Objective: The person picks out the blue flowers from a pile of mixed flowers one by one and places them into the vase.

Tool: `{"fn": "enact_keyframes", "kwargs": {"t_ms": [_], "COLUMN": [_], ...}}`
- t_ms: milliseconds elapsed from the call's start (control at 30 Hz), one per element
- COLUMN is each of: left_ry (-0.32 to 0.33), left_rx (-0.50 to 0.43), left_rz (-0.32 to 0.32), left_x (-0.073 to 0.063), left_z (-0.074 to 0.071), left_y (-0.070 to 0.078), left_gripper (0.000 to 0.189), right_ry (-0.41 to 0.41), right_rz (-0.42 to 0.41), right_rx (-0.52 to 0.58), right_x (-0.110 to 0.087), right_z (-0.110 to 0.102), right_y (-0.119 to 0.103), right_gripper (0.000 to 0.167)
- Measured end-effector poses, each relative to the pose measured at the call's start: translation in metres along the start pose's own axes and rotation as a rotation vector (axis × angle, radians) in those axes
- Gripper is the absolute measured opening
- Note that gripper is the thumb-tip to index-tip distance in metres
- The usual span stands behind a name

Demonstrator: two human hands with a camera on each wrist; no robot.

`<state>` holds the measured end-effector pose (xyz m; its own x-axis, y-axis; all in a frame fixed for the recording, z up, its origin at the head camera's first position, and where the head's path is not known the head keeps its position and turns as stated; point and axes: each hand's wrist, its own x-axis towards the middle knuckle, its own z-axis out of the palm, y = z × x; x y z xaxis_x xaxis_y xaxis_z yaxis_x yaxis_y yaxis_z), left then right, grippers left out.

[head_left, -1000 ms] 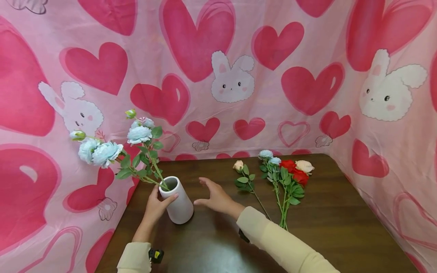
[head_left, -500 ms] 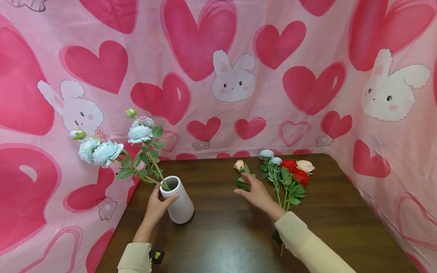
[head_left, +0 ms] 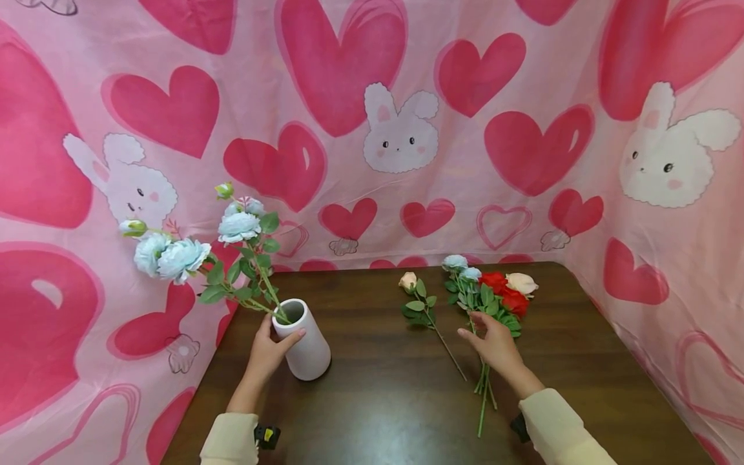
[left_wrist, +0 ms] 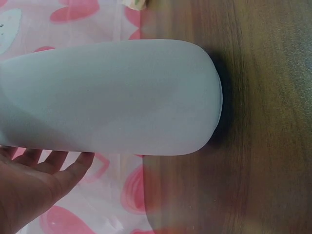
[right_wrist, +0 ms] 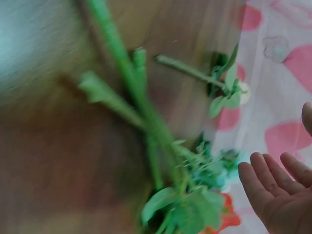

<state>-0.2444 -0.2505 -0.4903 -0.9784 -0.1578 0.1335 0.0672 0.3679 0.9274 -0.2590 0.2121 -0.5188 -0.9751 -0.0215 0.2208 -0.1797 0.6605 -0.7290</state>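
Note:
A white vase [head_left: 308, 352] stands on the table at the left, two stems of pale blue flowers [head_left: 181, 260] leaning out of its mouth to the left. My left hand [head_left: 268, 352] holds the vase near the rim, thumb in front and fingers on the far left side. In the left wrist view those fingers [left_wrist: 75, 170] touch the vase wall. Over the pile of flowers at the right, my right hand [head_left: 496, 349] has its fingers extended and holds nothing. Red roses [head_left: 514, 301], a cream rose [head_left: 521, 283] and small blue flowers [head_left: 455, 262] lie there, stems toward me.
A single peach rose [head_left: 409, 281] lies left of the pile on the brown wooden table [head_left: 372, 400]. Pink cloth [head_left: 383, 194] with hearts and rabbits hangs behind the table and at both sides.
My right hand has moved right, from beside the vase, past the peach rose, to the flower pile. My left hand has stayed on the vase.

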Motion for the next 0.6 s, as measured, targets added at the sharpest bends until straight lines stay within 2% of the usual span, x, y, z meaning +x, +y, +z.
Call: {"fn": "enact_keyframes", "kwargs": {"t_ms": [200, 467, 600], "left_ry": [-0.02, -0.023, -0.033], "left_rx": [-0.022, -0.02, -0.023], "left_rz": [-0.023, -0.042, -0.043], "left_x": [0.0, -0.018, -0.016], "left_z": [0.0, -0.002, -0.002], "left_y": [0.004, 0.044, 0.044], "left_gripper": [0.075, 0.068, 0.069], "right_ry": [0.017, 0.018, 0.012], "right_rz": [0.104, 0.188, 0.226], "right_rx": [-0.055, -0.135, -0.174], "right_x": [-0.011, -0.021, -0.023], "right_z": [-0.008, -0.013, -0.014], "right_y": [0.02, 0.03, 0.035], "right_gripper": [0.052, 0.037, 0.032]}}
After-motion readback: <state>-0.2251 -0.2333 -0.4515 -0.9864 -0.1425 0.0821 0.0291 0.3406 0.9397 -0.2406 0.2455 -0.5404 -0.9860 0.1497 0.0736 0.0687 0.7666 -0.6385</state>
